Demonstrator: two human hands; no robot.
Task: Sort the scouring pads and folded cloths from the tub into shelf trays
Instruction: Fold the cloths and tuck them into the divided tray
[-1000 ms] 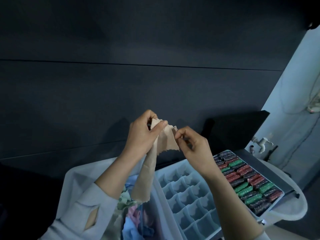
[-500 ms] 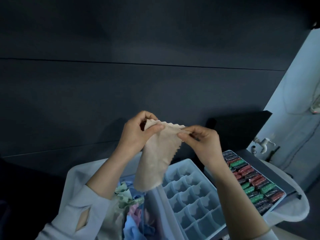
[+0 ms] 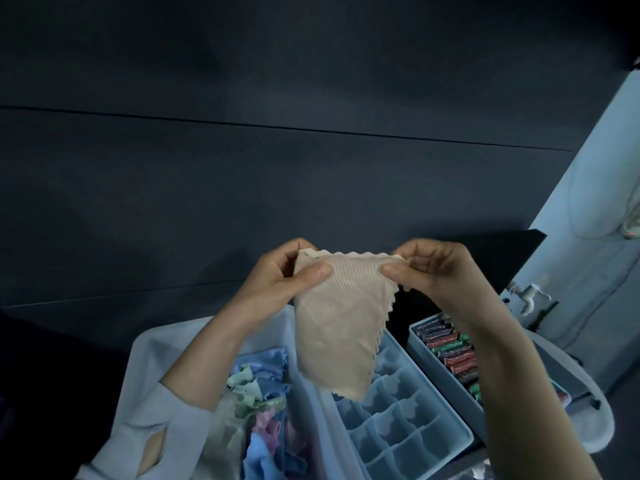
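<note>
Since a second ago the beige cloth is spread wider: the left hand pinches one top corner and the right hand the other. It hangs above the tub, at 12 o'clock from the divided tray. Folding probably comes next. No readable writing anywhere.

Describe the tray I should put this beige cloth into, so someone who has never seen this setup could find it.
Start at the tub of loose coloured cloths on the left. Directly to its right sits the pale blue divided tray, under the beige cloth held up by both hands. Unlike the far-right tray, packed with red, green and dark pads, its compartments are empty.
</note>
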